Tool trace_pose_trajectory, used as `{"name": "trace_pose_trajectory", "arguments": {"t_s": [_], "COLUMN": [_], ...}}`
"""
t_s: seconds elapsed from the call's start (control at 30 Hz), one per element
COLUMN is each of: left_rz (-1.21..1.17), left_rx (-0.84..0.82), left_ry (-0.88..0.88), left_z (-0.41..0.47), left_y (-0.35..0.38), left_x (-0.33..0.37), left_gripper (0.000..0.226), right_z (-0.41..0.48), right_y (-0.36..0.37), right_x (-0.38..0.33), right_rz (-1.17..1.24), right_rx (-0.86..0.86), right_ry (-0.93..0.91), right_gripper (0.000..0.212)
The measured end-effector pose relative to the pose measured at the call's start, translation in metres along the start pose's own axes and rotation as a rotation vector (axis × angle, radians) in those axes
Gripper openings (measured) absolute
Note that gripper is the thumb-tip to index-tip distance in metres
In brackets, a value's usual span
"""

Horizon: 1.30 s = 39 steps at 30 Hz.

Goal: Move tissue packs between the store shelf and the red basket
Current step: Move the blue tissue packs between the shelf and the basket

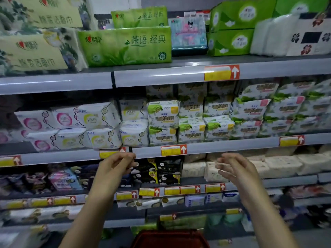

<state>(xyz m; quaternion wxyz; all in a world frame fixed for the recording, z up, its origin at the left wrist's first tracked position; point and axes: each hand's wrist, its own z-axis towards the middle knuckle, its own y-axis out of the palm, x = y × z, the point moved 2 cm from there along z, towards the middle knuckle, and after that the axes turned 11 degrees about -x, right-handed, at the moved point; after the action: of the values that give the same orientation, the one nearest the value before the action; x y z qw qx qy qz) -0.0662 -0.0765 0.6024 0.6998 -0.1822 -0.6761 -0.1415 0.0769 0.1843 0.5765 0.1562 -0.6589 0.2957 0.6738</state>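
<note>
Green tissue packs (125, 46) with leaf print lie on the top shelf, one more standing behind them. Both my arms reach forward in front of the third shelf. My left hand (119, 162) hovers with fingers loosely curled and holds nothing. My right hand (232, 167) is spread, fingers relaxed, also holding nothing. The red basket (170, 238) shows only its rim at the bottom edge, below and between my arms; I cannot see what is inside it.
Yellow-green facial tissue packs (35, 52) fill the top left, green boxes (231, 27) and white packs (272, 36) the top right. White and green pad packs (163, 113) crowd the second shelf. Dark packs (157, 171) and beige packs (279, 165) sit behind my hands.
</note>
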Motion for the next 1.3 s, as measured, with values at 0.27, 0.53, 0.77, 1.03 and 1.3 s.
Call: {"name": "trace_pose_trajectory", "arguments": {"t_s": [0.27,0.53,0.77,1.03,1.3], "left_rz": [0.032,0.026,0.041,0.062,0.071], "left_rx": [-0.071,-0.070,-0.059,-0.075,-0.088], "left_ry": [-0.141,-0.313,-0.455,-0.541,-0.661], "left_z": [0.016,0.024,0.035,0.040,0.037], "left_y": [0.011,0.020,0.032,0.044,0.075], "left_x": [-0.069,-0.151,-0.240,-0.371,-0.487], "left_gripper": [0.019,0.023,0.019,0.013,0.016], "right_z": [0.009,0.021,0.025,0.027,0.013], "right_y": [-0.017,-0.028,-0.043,-0.073,-0.103], "right_x": [0.071,0.163,0.267,0.412,0.551], "right_rz": [-0.058,-0.062,-0.119,-0.290,-0.494], "right_rx": [0.044,0.086,0.091,0.106,0.120], "right_ry": [0.152,0.311,0.464,0.565,0.637], "right_gripper": [0.018,0.020,0.014,0.019,0.016]}}
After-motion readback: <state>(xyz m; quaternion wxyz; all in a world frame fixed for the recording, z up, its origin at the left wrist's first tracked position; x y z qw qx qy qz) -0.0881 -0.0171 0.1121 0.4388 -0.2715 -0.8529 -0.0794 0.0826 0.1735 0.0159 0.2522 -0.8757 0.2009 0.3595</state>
